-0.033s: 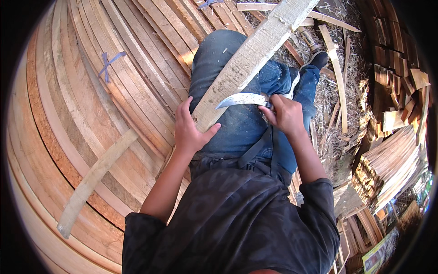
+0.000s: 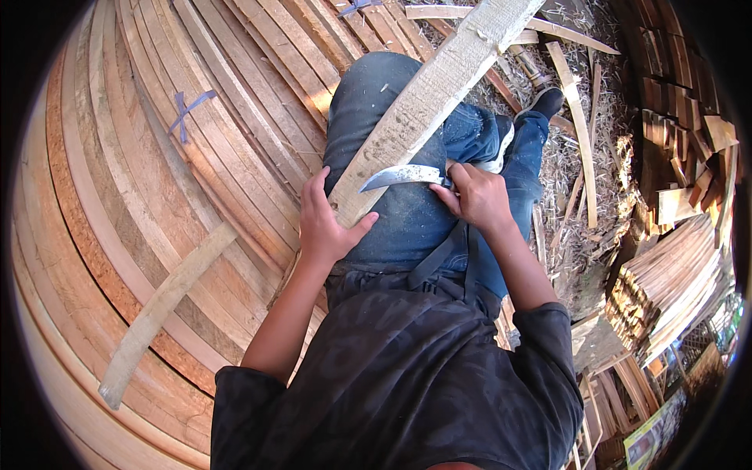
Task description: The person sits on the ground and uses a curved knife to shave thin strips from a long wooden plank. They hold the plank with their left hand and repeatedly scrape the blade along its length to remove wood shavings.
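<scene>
A long pale wooden plank [image 2: 427, 102] slants across my thigh, from its near end by my lap up to the top edge of view. My left hand [image 2: 325, 219] holds that near end, fingers along the left side and thumb round toward the right corner. In my right hand [image 2: 476, 196] is a knife [image 2: 403, 175] with a broad curved blade, gripped by its mostly hidden handle. The blade points left, its tip over the plank's lower part. Whether the edge touches the wood I cannot tell.
Stacked boards [image 2: 117, 196] fill the left side, with a blue strip [image 2: 186, 113] tied on them and a loose slat [image 2: 164, 301] lying across. Wood shavings [image 2: 576, 149] and offcuts cover the ground at right. Farther right stand piles of cut wood [image 2: 658, 282].
My right hand has shifted a little to the left, carrying the knife so its tip reaches farther over the plank. My left hand and the plank look almost unmoved.
</scene>
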A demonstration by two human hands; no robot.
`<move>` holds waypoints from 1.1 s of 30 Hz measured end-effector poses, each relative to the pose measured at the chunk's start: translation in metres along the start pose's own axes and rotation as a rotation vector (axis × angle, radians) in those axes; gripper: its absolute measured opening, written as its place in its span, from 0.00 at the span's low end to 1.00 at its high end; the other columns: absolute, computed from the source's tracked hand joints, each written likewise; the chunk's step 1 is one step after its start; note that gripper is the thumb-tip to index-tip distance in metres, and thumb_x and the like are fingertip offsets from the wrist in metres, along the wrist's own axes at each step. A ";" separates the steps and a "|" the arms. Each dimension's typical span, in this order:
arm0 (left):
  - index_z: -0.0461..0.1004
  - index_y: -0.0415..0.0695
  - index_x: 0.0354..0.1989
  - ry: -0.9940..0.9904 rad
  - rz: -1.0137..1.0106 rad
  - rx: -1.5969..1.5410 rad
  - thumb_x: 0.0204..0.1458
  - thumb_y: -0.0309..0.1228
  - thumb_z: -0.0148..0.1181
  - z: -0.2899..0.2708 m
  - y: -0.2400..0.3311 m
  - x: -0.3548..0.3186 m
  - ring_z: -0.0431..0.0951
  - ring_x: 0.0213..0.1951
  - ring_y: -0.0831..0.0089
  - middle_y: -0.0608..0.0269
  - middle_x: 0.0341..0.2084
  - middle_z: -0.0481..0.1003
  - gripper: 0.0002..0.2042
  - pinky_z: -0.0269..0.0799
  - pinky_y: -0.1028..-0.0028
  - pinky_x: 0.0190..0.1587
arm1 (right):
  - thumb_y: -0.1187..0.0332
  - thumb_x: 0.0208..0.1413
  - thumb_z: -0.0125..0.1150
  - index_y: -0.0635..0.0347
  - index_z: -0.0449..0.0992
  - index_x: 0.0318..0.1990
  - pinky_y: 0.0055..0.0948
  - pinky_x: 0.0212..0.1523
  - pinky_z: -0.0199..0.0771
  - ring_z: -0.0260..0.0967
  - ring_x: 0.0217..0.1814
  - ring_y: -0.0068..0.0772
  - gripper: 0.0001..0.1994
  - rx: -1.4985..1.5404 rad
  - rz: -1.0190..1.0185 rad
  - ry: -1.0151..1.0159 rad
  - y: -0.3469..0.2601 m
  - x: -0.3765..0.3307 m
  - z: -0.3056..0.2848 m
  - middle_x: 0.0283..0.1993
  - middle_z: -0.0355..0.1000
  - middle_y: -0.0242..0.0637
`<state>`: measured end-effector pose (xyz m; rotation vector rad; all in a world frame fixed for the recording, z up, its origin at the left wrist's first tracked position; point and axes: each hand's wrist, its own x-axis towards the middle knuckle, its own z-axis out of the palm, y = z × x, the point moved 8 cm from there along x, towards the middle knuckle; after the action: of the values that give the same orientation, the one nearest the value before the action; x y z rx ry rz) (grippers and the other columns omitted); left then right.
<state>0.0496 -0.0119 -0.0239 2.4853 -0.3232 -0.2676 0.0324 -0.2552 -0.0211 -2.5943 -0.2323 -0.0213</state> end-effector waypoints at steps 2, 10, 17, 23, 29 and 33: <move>0.54 0.36 0.61 0.001 -0.009 -0.046 0.38 0.53 0.71 0.000 0.000 0.001 0.66 0.53 0.46 0.42 0.50 0.63 0.47 0.64 0.54 0.55 | 0.50 0.50 0.66 0.56 0.67 0.26 0.34 0.21 0.69 0.69 0.20 0.38 0.20 -0.068 0.019 0.049 0.010 0.006 0.005 0.21 0.66 0.35; 0.54 0.36 0.62 -0.010 -0.016 -0.022 0.39 0.54 0.71 0.000 0.001 -0.002 0.66 0.53 0.46 0.42 0.50 0.62 0.47 0.64 0.54 0.55 | 0.57 0.63 0.55 0.64 0.68 0.25 0.38 0.20 0.57 0.60 0.14 0.41 0.20 0.110 0.741 0.576 0.156 -0.035 -0.057 0.13 0.60 0.42; 0.54 0.35 0.62 -0.020 -0.027 -0.018 0.39 0.54 0.71 0.001 0.001 -0.002 0.65 0.54 0.45 0.41 0.51 0.62 0.48 0.63 0.54 0.56 | 0.60 0.58 0.61 0.62 0.71 0.28 0.35 0.20 0.62 0.64 0.15 0.43 0.15 0.208 0.589 0.321 0.104 -0.030 -0.040 0.13 0.63 0.41; 0.53 0.33 0.62 -0.039 -0.035 -0.068 0.39 0.53 0.71 0.004 -0.004 0.000 0.64 0.56 0.45 0.41 0.53 0.61 0.49 0.61 0.54 0.58 | 0.51 0.54 0.63 0.57 0.66 0.23 0.36 0.21 0.70 0.71 0.21 0.38 0.21 0.100 0.090 0.137 0.018 0.014 0.004 0.20 0.67 0.35; 0.52 0.32 0.63 -0.047 -0.016 -0.083 0.40 0.50 0.71 0.003 -0.001 -0.001 0.64 0.57 0.47 0.40 0.54 0.61 0.48 0.59 0.56 0.60 | 0.47 0.56 0.59 0.56 0.67 0.26 0.37 0.21 0.69 0.71 0.20 0.42 0.21 -0.126 0.195 0.330 0.088 0.026 -0.031 0.21 0.69 0.39; 0.52 0.32 0.63 -0.076 -0.042 -0.068 0.41 0.48 0.70 0.003 0.006 0.003 0.64 0.57 0.47 0.39 0.55 0.61 0.47 0.58 0.56 0.61 | 0.55 0.63 0.54 0.64 0.75 0.32 0.45 0.25 0.68 0.72 0.23 0.54 0.19 0.027 0.831 0.605 0.189 -0.004 -0.079 0.19 0.71 0.49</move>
<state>0.0510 -0.0192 -0.0231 2.4208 -0.2881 -0.3847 0.0624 -0.4558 -0.0499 -2.3282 1.0320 -0.4800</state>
